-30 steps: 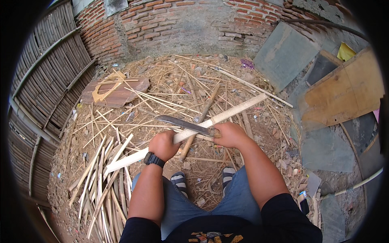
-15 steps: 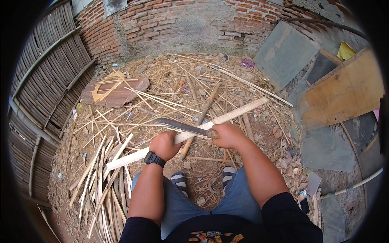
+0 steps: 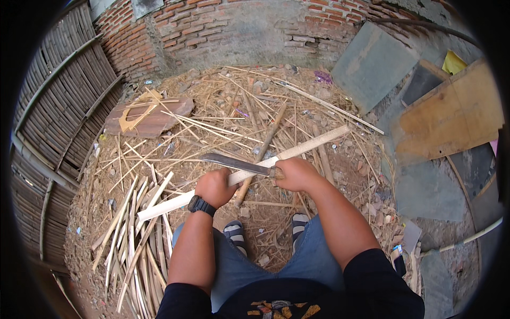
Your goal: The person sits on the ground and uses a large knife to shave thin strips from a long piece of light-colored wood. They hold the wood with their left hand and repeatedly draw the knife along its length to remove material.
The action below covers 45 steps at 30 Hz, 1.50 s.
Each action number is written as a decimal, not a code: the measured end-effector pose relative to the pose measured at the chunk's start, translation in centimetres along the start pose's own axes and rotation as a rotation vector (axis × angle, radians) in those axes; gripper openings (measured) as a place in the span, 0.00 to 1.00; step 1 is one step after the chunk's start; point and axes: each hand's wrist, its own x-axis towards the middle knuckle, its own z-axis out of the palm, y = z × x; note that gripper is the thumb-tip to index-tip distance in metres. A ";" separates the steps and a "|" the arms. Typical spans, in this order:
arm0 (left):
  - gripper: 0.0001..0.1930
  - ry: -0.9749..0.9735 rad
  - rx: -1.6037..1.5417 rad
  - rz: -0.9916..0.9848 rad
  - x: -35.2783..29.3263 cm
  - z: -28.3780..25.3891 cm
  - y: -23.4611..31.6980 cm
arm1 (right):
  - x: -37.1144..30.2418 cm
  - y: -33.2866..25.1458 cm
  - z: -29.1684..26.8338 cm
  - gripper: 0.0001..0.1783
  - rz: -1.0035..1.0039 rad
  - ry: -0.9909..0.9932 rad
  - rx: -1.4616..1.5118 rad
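Note:
A long pale bamboo strip (image 3: 311,144) runs slantwise in front of me, its far end up to the right and its near end down to the left. My left hand (image 3: 214,188), with a black watch on the wrist, is closed round its middle. In my right hand (image 3: 295,174) is the wooden handle of a machete (image 3: 237,162). The dark blade points left and lies across the strip, just beyond my left hand. Whether its edge bites into the strip, I cannot tell.
Split bamboo strips (image 3: 133,239) are heaped at my left. A dark round stick (image 3: 270,139) lies beyond the machete, near a brown board (image 3: 175,113). A bamboo fence (image 3: 64,106) borders the left, a brick wall (image 3: 228,32) the back. Grey sheets (image 3: 374,66) and a wooden panel (image 3: 451,114) lean at right.
The machete and both hands have shifted very slightly left along with the strip. Both grips stay the same.

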 end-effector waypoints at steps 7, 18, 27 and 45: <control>0.22 -0.017 0.011 0.002 0.0 0.0 0.0 | 0.0 -0.4 0.0 0.22 0.029 -0.030 -0.028; 0.23 -0.027 0.000 0.025 0.0 -0.2 0.1 | 0.0 -0.6 -0.1 0.23 0.018 -0.051 -0.040; 0.25 -0.104 0.028 -0.018 0.0 -0.3 0.2 | 0.2 -0.9 0.5 0.22 0.018 -0.073 -0.024; 0.25 -0.088 0.011 -0.019 -0.1 -0.3 0.3 | 0.1 -1.1 0.2 0.24 0.045 -0.080 -0.040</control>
